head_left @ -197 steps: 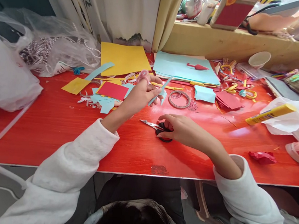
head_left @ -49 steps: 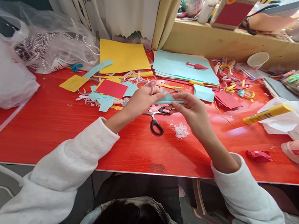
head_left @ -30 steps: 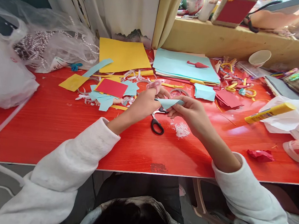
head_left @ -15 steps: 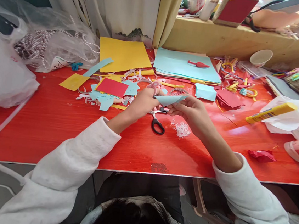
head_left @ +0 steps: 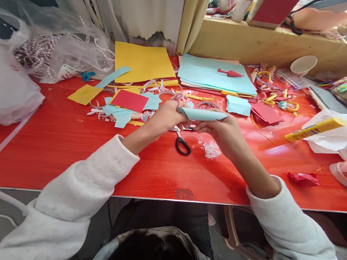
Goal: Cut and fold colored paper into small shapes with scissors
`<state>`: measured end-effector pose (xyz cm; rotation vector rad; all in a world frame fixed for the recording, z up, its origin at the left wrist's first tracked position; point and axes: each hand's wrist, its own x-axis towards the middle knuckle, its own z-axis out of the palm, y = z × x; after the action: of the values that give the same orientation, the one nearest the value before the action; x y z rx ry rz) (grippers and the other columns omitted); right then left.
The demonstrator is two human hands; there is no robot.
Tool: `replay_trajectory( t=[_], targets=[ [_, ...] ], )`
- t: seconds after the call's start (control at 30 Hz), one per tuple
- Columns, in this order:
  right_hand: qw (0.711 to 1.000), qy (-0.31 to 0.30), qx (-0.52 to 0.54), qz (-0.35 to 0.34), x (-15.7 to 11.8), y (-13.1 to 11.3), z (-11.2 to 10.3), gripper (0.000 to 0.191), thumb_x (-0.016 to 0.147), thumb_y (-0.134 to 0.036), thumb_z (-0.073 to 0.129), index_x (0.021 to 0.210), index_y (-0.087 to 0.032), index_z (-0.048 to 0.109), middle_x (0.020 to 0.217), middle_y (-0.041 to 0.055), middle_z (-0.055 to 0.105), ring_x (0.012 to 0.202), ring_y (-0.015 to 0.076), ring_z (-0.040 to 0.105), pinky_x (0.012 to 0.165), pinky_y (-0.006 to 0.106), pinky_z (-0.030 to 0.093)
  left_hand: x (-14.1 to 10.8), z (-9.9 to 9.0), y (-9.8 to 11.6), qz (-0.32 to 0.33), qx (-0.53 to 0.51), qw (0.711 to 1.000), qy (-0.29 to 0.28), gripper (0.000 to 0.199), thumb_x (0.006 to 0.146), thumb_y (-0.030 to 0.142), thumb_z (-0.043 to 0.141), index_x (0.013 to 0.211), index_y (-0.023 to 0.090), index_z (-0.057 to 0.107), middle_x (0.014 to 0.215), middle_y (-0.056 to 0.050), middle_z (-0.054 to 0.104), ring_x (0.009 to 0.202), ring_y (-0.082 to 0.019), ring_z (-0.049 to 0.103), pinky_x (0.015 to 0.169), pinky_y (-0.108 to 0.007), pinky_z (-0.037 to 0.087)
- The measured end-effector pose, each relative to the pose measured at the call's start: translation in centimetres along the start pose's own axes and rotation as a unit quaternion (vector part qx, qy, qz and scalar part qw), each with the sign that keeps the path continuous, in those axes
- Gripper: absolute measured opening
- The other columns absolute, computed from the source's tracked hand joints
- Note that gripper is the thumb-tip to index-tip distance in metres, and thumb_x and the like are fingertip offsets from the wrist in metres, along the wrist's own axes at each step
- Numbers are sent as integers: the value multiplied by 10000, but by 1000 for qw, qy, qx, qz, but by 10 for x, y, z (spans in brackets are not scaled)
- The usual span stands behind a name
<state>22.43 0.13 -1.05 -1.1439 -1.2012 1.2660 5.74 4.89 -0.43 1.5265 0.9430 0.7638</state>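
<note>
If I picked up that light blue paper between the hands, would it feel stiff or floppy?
The light blue paper is probably lightweight, since its edge looks thin. It likely bends easily yet has some stiffness: it is curved, but spans from left hand to right hand without visibly sagging. A firm squeeze might crease it, given that thin, curved shape.

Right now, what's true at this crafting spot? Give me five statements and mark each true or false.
1. The bare left hand and bare right hand hold a curled piece of light-blue paper between them. True.
2. Black-handled metal scissors lie on the glossy red table. True.
3. A yellow cylindrical tube lies left of both hands. False: it lies to their right.
4. A small red pointed shape with a hooked end lies on the light-blue paper stack. True.
5. The large flat sheet left of that stack is green. False: it is yellow.
</note>
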Motion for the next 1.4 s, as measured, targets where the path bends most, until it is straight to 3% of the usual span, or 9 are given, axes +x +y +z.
replay_trajectory(
  t=[0.13,0.37,0.67,0.8,0.97,1.03,1.13,1.23,1.4],
  targets=[
    [999,-41,-13,20,-1,-2,0,36,730,-160,646,761,-166,663,680,34,689,580,133,652,595,265,548,1,1,-3,11,1,1000,16,78,714,116,625,689,161,566,596,27,555,571,-91,564,540,-209,452],
    [998,-47,-40,26,-1,-3,-1,116,740,-255,729,708,-154,681,661,44,680,549,128,630,560,266,536,-5,1,4,136,74,987,36,108,770,213,637,876,199,645,917,-16,641,878,-155,581,729,-258,475],
    [987,-96,-50,122,1,2,1,284,643,-379,831,696,-129,707,630,61,702,525,136,653,521,248,543,3,-3,-3,74,9,994,77,292,837,465,605,790,177,611,636,6,567,775,-139,589,644,-206,460],
    [989,-90,-25,114,1,5,-1,258,669,-351,823,759,-132,720,735,72,734,583,123,664,593,251,568,2,-3,-6,57,-21,996,68,326,843,485,590,752,172,602,643,9,567,605,-97,531,549,-200,429],
    [988,-98,1,123,0,5,-1,235,686,-326,811,749,-122,715,748,73,731,572,112,650,583,243,555,5,-3,-9,76,22,992,99,302,879,465,542,789,178,568,751,-18,602,731,-128,565,620,-222,461],
    [986,-93,18,135,0,4,0,231,671,-314,822,737,-121,714,744,73,728,561,102,641,563,227,539,4,-3,-9,126,89,977,145,199,872,392,573,886,193,567,907,-41,615,856,-154,575,720,-257,474],
    [985,-79,53,144,1,3,-3,207,672,-290,819,726,-122,711,697,51,703,518,74,600,481,182,484,-1,-2,-7,255,254,909,208,87,839,211,585,910,211,534,1091,-79,561,1046,-209,524,900,-346,427],
    [984,-59,78,152,3,3,-5,195,678,-277,808,700,-121,693,607,22,647,465,54,542,408,159,419,-8,1,-5,314,386,848,183,80,868,157,485,850,224,524,969,-74,566,988,-231,528,944,-407,363],
    [981,-64,67,170,2,2,-4,201,685,-269,801,667,-119,668,554,-1,578,442,39,484,385,153,374,-12,8,-7,226,384,875,189,112,913,289,484,901,205,557,718,-34,555,761,-201,556,805,-362,401]
  ],
)
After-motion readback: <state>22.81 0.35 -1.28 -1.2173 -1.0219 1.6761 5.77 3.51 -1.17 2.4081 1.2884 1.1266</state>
